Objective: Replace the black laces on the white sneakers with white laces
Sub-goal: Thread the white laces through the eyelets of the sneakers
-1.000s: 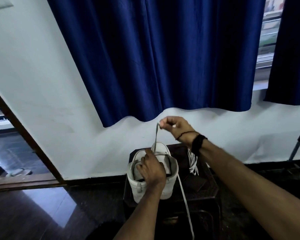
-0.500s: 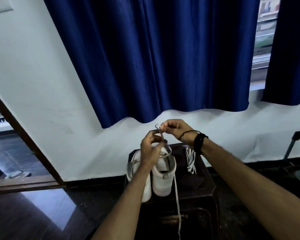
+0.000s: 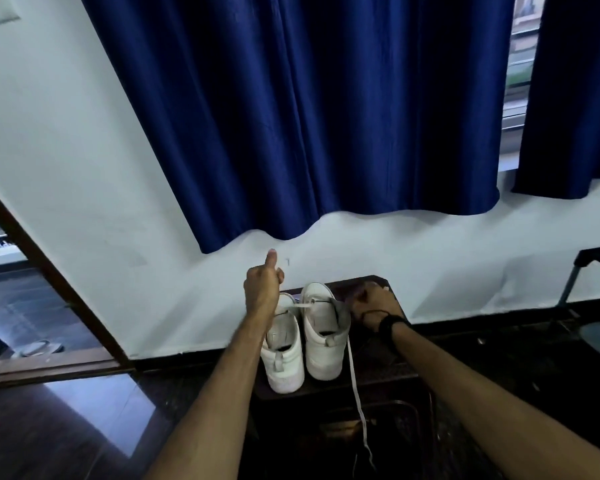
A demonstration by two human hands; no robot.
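Two white sneakers stand heel-towards-me on a dark stool (image 3: 381, 372), the left sneaker (image 3: 284, 358) beside the right sneaker (image 3: 326, 351). My left hand (image 3: 262, 289) is raised above the left sneaker, its thumb up, and grips a white lace (image 3: 296, 307) that runs taut to the front of the right sneaker. Another stretch of the white lace (image 3: 355, 393) hangs from the right sneaker over the stool's front edge. Just right of the right sneaker, my right hand (image 3: 371, 303) sits low on the stool with curled fingers. It is blurred, and what it holds is hidden.
A blue curtain (image 3: 309, 116) hangs on the white wall behind the stool. A doorway with a dark wooden frame (image 3: 49, 271) opens at the left, with a sandal (image 3: 39, 348) on the floor beyond. A dark frame with a leg (image 3: 575, 271) stands at the right.
My left hand took the lace end and pulled it up and to the left. My right hand let go of it and dropped to the stool beside the right sneaker.
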